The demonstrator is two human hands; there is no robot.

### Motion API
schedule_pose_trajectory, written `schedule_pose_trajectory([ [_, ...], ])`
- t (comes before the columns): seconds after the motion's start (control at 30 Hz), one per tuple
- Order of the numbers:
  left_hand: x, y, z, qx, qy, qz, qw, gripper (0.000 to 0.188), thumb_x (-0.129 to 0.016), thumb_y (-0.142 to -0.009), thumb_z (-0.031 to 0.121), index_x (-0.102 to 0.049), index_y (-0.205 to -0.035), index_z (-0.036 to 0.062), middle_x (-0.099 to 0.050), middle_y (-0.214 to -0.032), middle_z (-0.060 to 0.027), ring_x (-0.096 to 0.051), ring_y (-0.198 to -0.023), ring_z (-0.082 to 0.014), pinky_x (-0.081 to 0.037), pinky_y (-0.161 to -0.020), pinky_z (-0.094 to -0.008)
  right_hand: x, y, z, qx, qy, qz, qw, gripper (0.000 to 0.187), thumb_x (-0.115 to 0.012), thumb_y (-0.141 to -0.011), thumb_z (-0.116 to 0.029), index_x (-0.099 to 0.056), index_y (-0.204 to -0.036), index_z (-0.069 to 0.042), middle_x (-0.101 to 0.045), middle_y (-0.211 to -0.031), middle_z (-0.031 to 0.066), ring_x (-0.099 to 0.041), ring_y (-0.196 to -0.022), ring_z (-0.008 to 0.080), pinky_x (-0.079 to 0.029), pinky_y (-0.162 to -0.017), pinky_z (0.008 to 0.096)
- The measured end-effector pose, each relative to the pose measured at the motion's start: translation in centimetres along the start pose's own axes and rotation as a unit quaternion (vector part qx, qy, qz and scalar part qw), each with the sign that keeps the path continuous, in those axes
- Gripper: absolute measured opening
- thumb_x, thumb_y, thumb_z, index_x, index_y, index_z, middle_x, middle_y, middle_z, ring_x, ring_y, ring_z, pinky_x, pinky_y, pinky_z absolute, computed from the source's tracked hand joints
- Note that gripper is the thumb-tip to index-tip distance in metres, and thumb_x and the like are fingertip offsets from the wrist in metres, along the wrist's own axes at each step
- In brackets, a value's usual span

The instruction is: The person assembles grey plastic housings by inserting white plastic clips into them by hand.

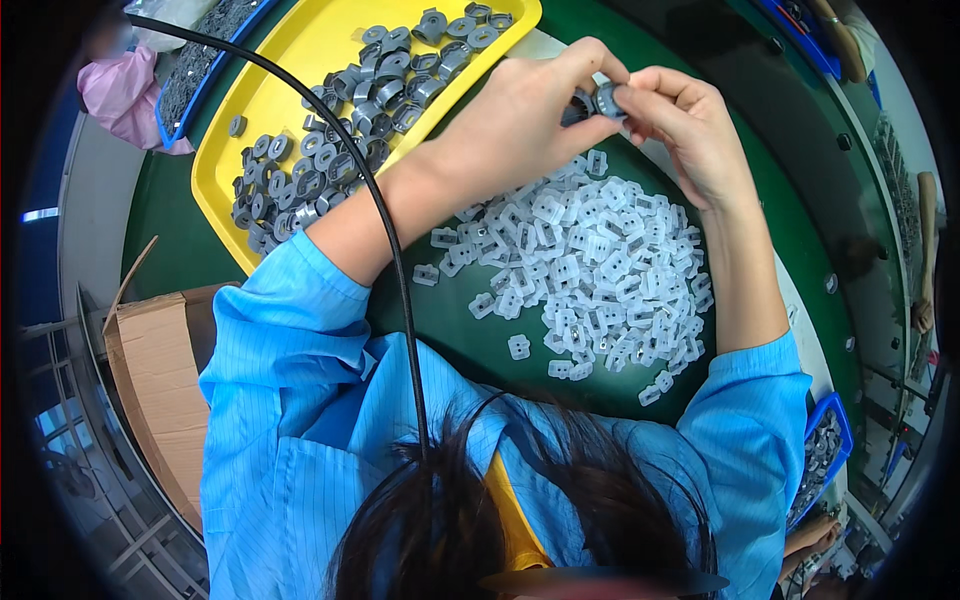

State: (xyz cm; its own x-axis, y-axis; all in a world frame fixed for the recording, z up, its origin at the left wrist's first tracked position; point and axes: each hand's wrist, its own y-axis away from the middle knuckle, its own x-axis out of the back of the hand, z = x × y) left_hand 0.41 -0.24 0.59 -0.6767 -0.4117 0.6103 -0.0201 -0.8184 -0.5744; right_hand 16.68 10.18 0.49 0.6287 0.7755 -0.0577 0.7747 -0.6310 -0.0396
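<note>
Both of my hands meet above the far side of the green table. My left hand [530,115] is closed, with a grey round plastic part [577,106] between thumb and fingers. My right hand [685,125] pinches a small grey-blue piece [607,100] against that part; my fingertips cover much of both, so I cannot tell whether they are joined. A heap of small translucent white plastic pieces [600,270] lies just below my hands. Under and beyond my left forearm stands a yellow tray [215,150] holding many grey ring-shaped parts [375,100].
A black cable [385,215] hangs across my left forearm. An open cardboard box [155,370] stands at the left. Blue bins with small parts are at the upper left and at the lower right [822,455]. A person in a pink sleeve [125,95] is at the far left; other people's arms show at the right.
</note>
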Motion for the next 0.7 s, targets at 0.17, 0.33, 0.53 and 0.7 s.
schedule_pose_trajectory([
  [0.17, 1.3, -0.3, -0.3, 0.003, 0.082, -0.131, 0.988, 0.035, -0.077, -0.072, 0.010, -0.065, -0.105, 0.0073, -0.066, -0.089, -0.0051, -0.065, -0.081, -0.0181, -0.050, -0.070, -0.0279, 0.2, 0.6, -1.7, -0.057, 0.090, -0.071, 0.992, 0.017, -0.069, -0.077, -0.007, -0.063, -0.092, -0.001, -0.063, -0.071, 0.0009, -0.056, -0.062, 0.0050, -0.044, -0.060, 0.0183],
  [0.33, 1.3, -0.4, -0.6, -0.017, 0.078, -0.101, 0.992, 0.033, -0.075, -0.073, 0.007, -0.065, -0.104, 0.0055, -0.067, -0.095, -0.0048, -0.065, -0.084, -0.0158, -0.050, -0.075, -0.0259, -0.9, 0.8, -1.6, -0.026, 0.142, -0.021, 0.989, 0.018, -0.071, -0.075, -0.005, -0.063, -0.090, -0.001, -0.064, -0.074, 0.0020, -0.058, -0.065, 0.0062, -0.045, -0.062, 0.0187],
  [0.53, 1.1, -0.5, -0.3, 0.079, 0.283, -0.140, 0.946, 0.033, -0.066, -0.084, 0.006, -0.059, -0.115, 0.0031, -0.061, -0.103, -0.0038, -0.059, -0.098, -0.0137, -0.048, -0.082, -0.0249, -0.5, 0.6, -0.7, -0.021, -0.105, -0.038, 0.994, 0.024, -0.067, -0.077, -0.001, -0.060, -0.100, 0.000, -0.065, -0.085, 0.0033, -0.058, -0.073, 0.0056, -0.045, -0.067, 0.0188],
  [0.7, 1.4, -0.2, -1.5, 0.273, 0.568, -0.108, 0.769, 0.033, -0.049, -0.095, 0.011, -0.047, -0.127, 0.0049, -0.057, -0.099, -0.0037, -0.054, -0.087, -0.0085, -0.045, -0.080, -0.0208, -1.0, 0.7, -1.7, 0.097, 0.019, 0.000, 0.995, 0.023, -0.066, -0.077, -0.002, -0.058, -0.099, 0.000, -0.063, -0.085, 0.0035, -0.056, -0.073, 0.0061, -0.043, -0.066, 0.0188],
])
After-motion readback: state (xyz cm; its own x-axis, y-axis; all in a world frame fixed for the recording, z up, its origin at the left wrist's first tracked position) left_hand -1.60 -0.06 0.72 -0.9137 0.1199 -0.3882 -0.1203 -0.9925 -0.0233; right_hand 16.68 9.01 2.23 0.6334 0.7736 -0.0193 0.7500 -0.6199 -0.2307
